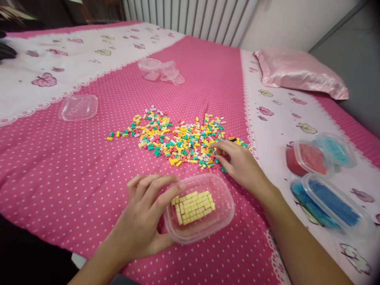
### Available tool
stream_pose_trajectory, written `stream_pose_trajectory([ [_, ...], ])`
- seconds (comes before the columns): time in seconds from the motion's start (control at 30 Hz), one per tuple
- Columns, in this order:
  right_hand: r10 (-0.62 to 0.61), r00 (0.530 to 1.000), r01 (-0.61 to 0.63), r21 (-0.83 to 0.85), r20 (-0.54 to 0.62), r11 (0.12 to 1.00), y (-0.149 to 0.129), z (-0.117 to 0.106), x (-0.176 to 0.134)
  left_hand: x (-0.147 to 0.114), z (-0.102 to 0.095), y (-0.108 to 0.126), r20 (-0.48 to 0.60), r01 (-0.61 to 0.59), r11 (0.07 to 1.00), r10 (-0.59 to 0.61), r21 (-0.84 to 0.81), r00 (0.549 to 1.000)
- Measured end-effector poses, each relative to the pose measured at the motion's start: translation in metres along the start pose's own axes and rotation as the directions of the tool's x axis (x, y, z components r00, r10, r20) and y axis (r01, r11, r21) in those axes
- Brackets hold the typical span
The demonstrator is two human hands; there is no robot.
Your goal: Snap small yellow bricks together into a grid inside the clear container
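Observation:
My left hand [148, 213] grips the left side of a clear plastic container [224, 215], its fingers over the rim and the thumb low on the outside. Inside the container, pale yellow toy bricks [194, 208] sit close together in rows. My right hand [234, 160] reaches into the right end of a loose pile of small toy bricks [178, 138] in yellow, green, white and red. Its thumb and forefinger are bent toward each other in a pinch; whatever is between them is too small to make out.
Right of my arm stand lidded containers with red bricks [311, 158], light blue bricks [337, 152] and dark blue bricks [332, 202]. Clear empty containers [150, 69] lie farther back, a clear lid [79, 107] at left. A pink pillow [299, 73] rests on the dotted bedspread [103, 166].

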State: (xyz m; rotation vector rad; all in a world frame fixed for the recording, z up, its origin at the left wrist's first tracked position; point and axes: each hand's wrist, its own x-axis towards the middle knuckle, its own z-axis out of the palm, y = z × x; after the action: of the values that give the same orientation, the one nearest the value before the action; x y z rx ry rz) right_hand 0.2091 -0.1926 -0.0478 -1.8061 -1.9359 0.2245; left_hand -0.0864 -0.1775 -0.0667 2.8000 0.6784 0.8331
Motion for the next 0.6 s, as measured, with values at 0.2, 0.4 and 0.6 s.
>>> stream_pose_trajectory([
  [0.2, -0.016, 0.999, 0.016, 0.001, 0.046, 1.000, -0.0027, -0.0053, -0.0020, 0.0000, 0.0000, 0.0005, -0.006, 0.007, 1.000, -0.007, 0.001, 1.000],
  [0.4, -0.039, 0.994, 0.037, 0.021, 0.105, 0.999, -0.0083, -0.0014, -0.0019, -0.0004, 0.0001, -0.0007, 0.001, -0.018, 1.000, 0.018, 0.008, 1.000],
  [0.6, -0.015, 0.998, 0.013, 0.022, 0.053, 1.000, -0.0073, -0.0091, -0.0005, -0.0004, 0.0022, -0.0021, -0.011, -0.032, 0.999, 0.032, -0.001, 0.999],
])
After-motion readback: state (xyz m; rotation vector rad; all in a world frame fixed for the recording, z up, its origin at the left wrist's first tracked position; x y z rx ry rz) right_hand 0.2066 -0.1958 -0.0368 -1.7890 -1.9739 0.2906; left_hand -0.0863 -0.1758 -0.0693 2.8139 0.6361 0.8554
